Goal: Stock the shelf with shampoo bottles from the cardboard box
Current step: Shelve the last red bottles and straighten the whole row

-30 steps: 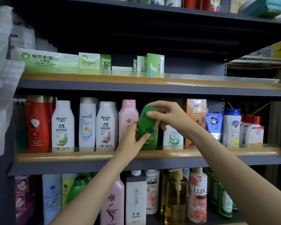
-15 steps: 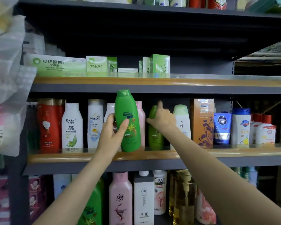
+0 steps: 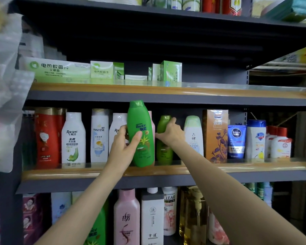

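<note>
My left hand (image 3: 125, 145) grips a bright green Rejoice shampoo bottle (image 3: 141, 137) upright, its base just above the front lip of the middle shelf (image 3: 219, 167). Behind it a pink bottle shows only as a thin edge. My right hand (image 3: 170, 133) reaches deeper into the shelf and its fingers curl round a second, darker green bottle (image 3: 163, 152) standing farther back. The cardboard box is out of view.
White Racien (image 3: 73, 138) and Pantene (image 3: 99, 135) bottles and a red one (image 3: 46, 137) stand left of my hands. A pale green-capped bottle (image 3: 193, 137), an orange carton (image 3: 215, 137) and blue tubes stand right. Shelves above and below hold boxes and more bottles.
A second ago both hands were on one green bottle at the shelf. Now my left hand holds a bright green bottle up front, and my right hand has pushed the other green bottle back.
</note>
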